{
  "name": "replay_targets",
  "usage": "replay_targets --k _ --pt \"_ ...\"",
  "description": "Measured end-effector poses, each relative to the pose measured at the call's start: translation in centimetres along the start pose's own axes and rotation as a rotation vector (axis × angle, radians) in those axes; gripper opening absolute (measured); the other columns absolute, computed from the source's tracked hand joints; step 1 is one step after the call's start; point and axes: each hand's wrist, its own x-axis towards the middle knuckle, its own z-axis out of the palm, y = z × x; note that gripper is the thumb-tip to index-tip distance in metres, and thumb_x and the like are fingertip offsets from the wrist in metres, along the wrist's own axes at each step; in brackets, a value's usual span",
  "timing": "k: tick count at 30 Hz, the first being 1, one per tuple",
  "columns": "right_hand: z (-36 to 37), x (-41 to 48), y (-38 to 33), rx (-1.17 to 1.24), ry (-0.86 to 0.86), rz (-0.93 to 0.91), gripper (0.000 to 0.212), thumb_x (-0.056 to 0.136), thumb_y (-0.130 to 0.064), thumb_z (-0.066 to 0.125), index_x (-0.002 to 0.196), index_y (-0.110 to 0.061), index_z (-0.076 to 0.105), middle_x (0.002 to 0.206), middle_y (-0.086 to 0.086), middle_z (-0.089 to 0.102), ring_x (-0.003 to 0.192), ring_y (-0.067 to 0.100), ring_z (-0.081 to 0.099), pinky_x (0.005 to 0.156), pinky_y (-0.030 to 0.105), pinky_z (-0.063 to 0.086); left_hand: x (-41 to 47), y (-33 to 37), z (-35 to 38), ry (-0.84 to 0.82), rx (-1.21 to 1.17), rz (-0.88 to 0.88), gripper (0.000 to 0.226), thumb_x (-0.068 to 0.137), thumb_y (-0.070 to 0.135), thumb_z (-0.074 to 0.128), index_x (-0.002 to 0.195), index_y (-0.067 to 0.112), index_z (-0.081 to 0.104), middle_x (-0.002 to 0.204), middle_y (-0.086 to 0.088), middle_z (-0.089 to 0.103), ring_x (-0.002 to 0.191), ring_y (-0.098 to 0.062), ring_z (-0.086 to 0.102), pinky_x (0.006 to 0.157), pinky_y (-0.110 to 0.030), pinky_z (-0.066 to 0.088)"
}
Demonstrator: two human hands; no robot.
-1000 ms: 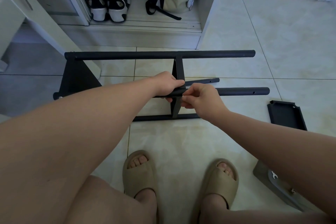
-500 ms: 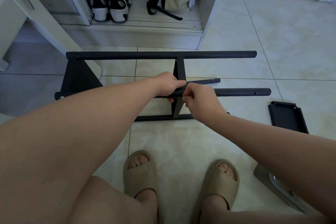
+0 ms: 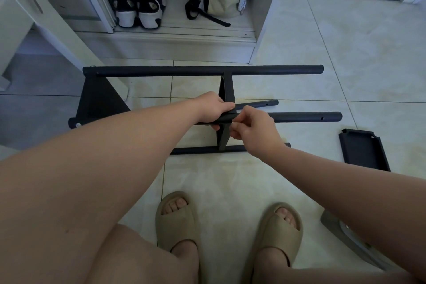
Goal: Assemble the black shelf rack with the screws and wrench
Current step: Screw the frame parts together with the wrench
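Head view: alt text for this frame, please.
A person's left hand grips a tube of the half-built black rack lying on the tiled floor, while the right hand pinches at its joint with the divider panel; anything pinched is hidden.

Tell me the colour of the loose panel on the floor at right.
The panel is black; the head view shows it best.

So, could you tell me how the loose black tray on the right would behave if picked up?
The tray looks like thin sheet with a raised rim, so probably stiff and fairly light. Lying flat on smooth tiles, it would likely slide, not roll or tip, if pushed.
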Motion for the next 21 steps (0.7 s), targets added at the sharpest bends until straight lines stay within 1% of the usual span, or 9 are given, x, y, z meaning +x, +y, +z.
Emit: replay_targets --k 1,3,5,8,10,12,16,19,21 --pt "-0.01 0.07 0.15 0.025 -0.002 0.01 0.023 0.096 -0.002 0.057 0.078 -0.017 0.057 0.079 0.006 0.074 0.082 0.028 0.074 0.083 0.053 0.059 0.01 -0.03 0.01 0.002 -0.002 0.0 0.04 0.103 0.046 0.048 0.084 0.015 0.066 0.057 0.002 0.063 0.048 -0.011 0.063 0.055 -0.025 0.042" --pt "-0.13 0.17 0.36 0.08 -0.015 0.028 0.022 0.097 0.0 0.057 0.08 -0.014 0.057 0.081 0.008 0.074 0.08 0.025 0.075 0.086 0.052 0.059 0.03 -0.06 0.01 0.004 -0.004 -0.001 0.04 0.103 0.045 0.048 0.085 0.015 0.067 0.053 0.004 0.063 0.048 -0.011 0.063 0.055 -0.025 0.043" --pt "-0.42 0.24 0.43 0.15 -0.039 0.044 0.021 0.098 0.002 0.057 0.081 -0.01 0.057 0.084 0.012 0.074 0.08 0.026 0.075 0.088 0.046 0.061 0.03 -0.09 0.01 0.002 -0.004 0.001 0.039 0.103 0.046 0.048 0.086 0.015 0.067 0.053 0.004 0.063 0.048 -0.011 0.064 0.055 -0.025 0.043" --pt "-0.76 0.31 0.22 0.2 -0.075 0.052 0.02 0.098 0.005 0.056 0.082 -0.007 0.056 0.087 0.018 0.072 0.077 0.026 0.074 0.083 0.036 0.063 0.14 -0.12 0.0 -0.001 -0.002 0.007 0.039 0.103 0.046 0.048 0.087 0.015 0.067 0.061 0.001 0.064 0.05 -0.011 0.065 0.056 -0.025 0.045" --pt "-0.73 0.39 0.03 0.196 -0.073 0.068 0.02 0.098 0.005 0.056 0.083 -0.007 0.056 0.086 0.017 0.071 0.074 0.023 0.073 0.08 0.033 0.063 0.15 -0.13 -0.06 -0.003 0.011 0.006 0.04 0.103 0.047 0.047 0.088 0.015 0.068 0.054 0.003 0.064 0.047 -0.009 0.063 0.057 -0.026 0.045" --pt "-0.73 0.41 -0.1 0.219 -0.076 0.093 0.019 0.099 0.005 0.056 0.083 -0.006 0.056 0.086 0.016 0.071 0.072 0.022 0.072 0.079 0.034 0.063 0.19 -0.16 -0.08 -0.007 0.017 0.0 0.041 0.103 0.047 0.046 0.093 0.014 0.069 0.047 0.007 0.062 0.044 -0.006 0.061 0.057 -0.026 0.044" --pt "-0.91 0.24 -0.18 0.259 -0.083 0.116 0.019 0.099 0.005 0.057 0.083 -0.006 0.056 0.085 0.017 0.071 0.071 0.023 0.071 0.081 0.036 0.063 0.25 -0.2 -0.03 -0.004 0.023 -0.003 0.042 0.103 0.048 0.046 0.096 0.014 0.07 0.046 0.007 0.062 0.041 -0.004 0.06 0.056 -0.027 0.043" --pt "-0.63 0.37 -0.37 0.154 -0.05 0.103 0.019 0.099 0.002 0.057 0.083 -0.009 0.058 0.088 0.016 0.072 0.073 0.023 0.073 0.084 0.039 0.062 0.28 -0.22 -0.09 -0.002 0.026 -0.003 0.042 0.102 0.048 0.046 0.09 0.015 0.068 0.045 0.007 0.062 0.041 -0.004 0.059 0.056 -0.027 0.042" --pt "-0.45 0.6 -0.51 0.094 -0.035 0.106 0.019 0.098 0.0 0.058 0.082 -0.011 0.059 0.085 0.013 0.073 0.073 0.022 0.074 0.086 0.043 0.061 0.32 -0.21 -0.11 -0.005 0.026 -0.005 0.042 0.102 0.049 0.046 0.091 0.015 0.068 0.045 0.007 0.062 0.042 -0.005 0.06 0.057 -0.027 0.042"
